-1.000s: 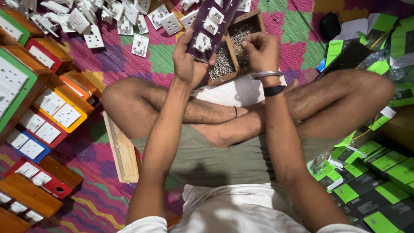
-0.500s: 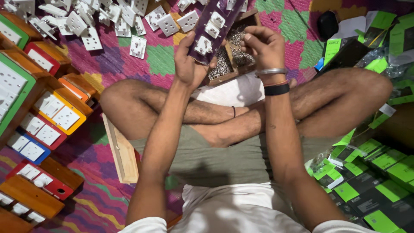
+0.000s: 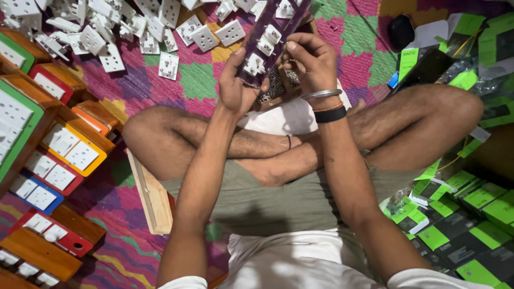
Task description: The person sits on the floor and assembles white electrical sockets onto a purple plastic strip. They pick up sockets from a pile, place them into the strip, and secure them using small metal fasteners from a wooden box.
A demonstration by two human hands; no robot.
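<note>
I sit cross-legged on a patterned mat. My left hand [image 3: 235, 85] grips the lower end of a long dark purple panel [image 3: 270, 40] fitted with several white switch modules, held up and tilted toward the upper right. My right hand [image 3: 313, 61] is pressed against the panel's right edge, fingers curled at one of the white modules. A metal bangle and a black band sit on the right wrist. Below the hands lies a small wooden tray of tiny metal parts [image 3: 276, 88], mostly hidden by the hands.
Loose white switch and socket modules [image 3: 115, 27] are scattered at the top left. Wooden switch boards with coloured frames [image 3: 51, 155] line the left. A wooden strip [image 3: 152, 195] lies by my left knee. Green and black boxes [image 3: 460, 219] pile on the right.
Both hands and the purple panel have shifted slightly, with the right hand's fingers working along the panel's edge. The view has moved a little.
</note>
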